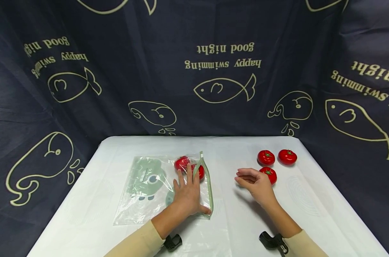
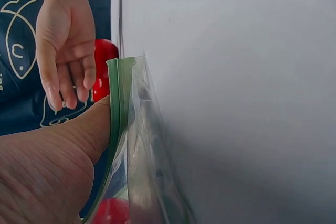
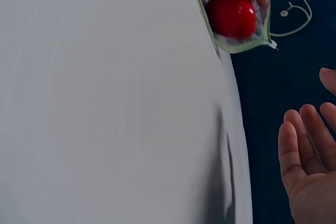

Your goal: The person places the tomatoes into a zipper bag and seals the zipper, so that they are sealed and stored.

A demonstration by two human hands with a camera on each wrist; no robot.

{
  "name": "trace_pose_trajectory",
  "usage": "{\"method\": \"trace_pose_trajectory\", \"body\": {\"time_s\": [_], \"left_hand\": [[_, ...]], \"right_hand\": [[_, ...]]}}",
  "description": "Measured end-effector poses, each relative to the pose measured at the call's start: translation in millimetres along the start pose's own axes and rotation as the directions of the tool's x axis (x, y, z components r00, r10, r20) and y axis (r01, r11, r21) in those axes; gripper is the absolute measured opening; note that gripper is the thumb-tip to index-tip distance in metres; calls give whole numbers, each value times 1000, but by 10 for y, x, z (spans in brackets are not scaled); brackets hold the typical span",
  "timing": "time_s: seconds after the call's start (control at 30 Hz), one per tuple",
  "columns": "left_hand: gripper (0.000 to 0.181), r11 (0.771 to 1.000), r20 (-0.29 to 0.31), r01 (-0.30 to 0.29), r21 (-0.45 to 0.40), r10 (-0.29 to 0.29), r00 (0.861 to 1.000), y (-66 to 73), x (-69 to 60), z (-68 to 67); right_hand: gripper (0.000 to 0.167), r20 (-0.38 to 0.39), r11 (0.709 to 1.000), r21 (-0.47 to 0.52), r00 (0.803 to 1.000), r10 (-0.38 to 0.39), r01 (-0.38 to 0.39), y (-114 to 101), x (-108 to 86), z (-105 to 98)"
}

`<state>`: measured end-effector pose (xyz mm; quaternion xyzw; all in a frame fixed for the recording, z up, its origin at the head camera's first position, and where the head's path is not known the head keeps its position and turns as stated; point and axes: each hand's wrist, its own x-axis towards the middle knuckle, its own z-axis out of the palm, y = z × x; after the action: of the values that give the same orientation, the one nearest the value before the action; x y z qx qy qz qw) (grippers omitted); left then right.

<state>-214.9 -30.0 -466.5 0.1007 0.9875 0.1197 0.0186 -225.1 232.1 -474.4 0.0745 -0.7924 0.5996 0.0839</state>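
A clear zip bag (image 1: 141, 212) with a green character print and a green rim lies on the table, its mouth toward the right. Inside it, near the mouth, are two red tomatoes (image 1: 181, 163); one shows clearly in the right wrist view (image 3: 231, 12). My left hand (image 1: 186, 196) spreads its fingers over the bag's mouth, and its thumb touches the green rim (image 2: 116, 108). To the right of the bag, above the table, my right hand (image 1: 257, 185) has its fingers extended and slightly bent, holding nothing. Just behind it sits a glossy tomato (image 1: 269, 174), partly covered by the hand.
Two more tomatoes, one at the back (image 1: 266, 157) and one farther right (image 1: 287, 157), stand on the white table (image 1: 310, 221). A dark blue curtain (image 1: 168, 71) with fish drawings hangs behind the table and along its sides. Each wrist wears a black camera mount (image 1: 173, 242).
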Motion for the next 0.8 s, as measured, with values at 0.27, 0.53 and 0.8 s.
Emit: {"method": "trace_pose_trajectory", "body": {"time_s": [0.27,0.53,0.8], "left_hand": [[154,1000,-1,-4,10,4,1000,-2,-13,-16],[152,1000,1,-1,9,1,1000,6,-26,-31],[153,1000,-5,0,4,0,1000,9,-33,-34]], "right_hand": [[34,-69,998,-50,997,-33,29,-8,-87,-168],[31,-147,996,-62,986,-76,67,-36,-155,-309],[29,-225,996,-56,971,-82,71,-49,-180,-450]]}}
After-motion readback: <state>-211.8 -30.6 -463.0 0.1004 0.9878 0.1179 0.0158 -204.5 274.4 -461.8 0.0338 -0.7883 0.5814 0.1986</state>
